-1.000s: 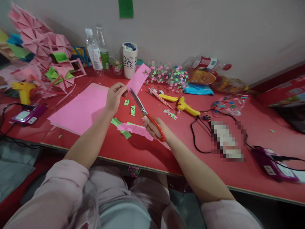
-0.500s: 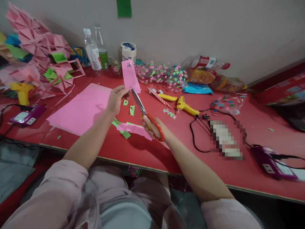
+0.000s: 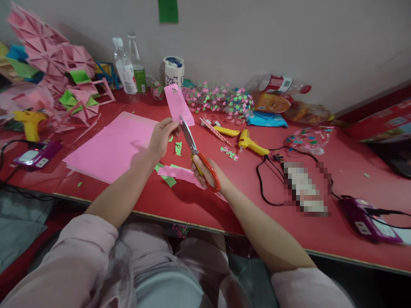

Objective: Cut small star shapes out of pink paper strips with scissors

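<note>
My left hand (image 3: 164, 134) pinches the lower left edge of a pink paper strip (image 3: 178, 104), which stands up tilted above the table. In my right hand (image 3: 205, 173) is a pair of scissors (image 3: 189, 136) with orange-red handles, its blades pointing up and away from me. The blade tips meet the strip's lower edge close to my left fingertips. Under the hands lie small green paper scraps (image 3: 178, 148) and pink and green paper strips (image 3: 175, 172). Left of them is a stack of pink paper sheets (image 3: 112, 141).
Small paper stars (image 3: 229, 153), a yellow cutter (image 3: 226, 131) and a yellow glue gun (image 3: 252, 144) with a black cord lie to the right. Bottles (image 3: 125, 70), a white cup (image 3: 174, 72) and a star-filled clear container (image 3: 218, 100) line the wall. Folded pink paper (image 3: 48, 55) is piled left.
My left hand and the pink strip have shifted slightly right, and the strip leans more to the left at its top. The scissors stay at its lower edge.
</note>
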`<state>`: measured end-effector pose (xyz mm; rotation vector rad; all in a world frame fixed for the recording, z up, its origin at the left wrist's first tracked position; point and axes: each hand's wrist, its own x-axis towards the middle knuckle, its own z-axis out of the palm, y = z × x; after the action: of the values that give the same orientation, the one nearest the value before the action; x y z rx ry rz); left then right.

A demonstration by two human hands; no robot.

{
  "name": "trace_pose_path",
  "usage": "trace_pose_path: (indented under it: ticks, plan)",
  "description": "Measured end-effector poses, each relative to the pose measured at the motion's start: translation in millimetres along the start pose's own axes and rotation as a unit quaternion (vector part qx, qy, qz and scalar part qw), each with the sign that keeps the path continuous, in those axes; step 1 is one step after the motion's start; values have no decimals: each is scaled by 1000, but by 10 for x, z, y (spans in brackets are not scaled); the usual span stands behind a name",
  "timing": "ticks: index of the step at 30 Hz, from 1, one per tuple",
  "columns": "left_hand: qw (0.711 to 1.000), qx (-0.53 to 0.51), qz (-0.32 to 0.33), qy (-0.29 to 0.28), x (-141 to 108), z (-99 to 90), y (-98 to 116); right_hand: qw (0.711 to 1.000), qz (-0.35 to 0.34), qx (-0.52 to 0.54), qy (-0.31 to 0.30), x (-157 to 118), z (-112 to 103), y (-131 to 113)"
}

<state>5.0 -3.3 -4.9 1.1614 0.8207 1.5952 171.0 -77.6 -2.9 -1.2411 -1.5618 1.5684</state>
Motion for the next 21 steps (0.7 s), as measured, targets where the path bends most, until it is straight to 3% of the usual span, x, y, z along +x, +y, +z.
trace_pose_path:
  ticks: [21]
  plan:
    - [1000, -6, 12, -4, 8, -8, 17, 999, -8, -28, 20, -8, 15, -68]
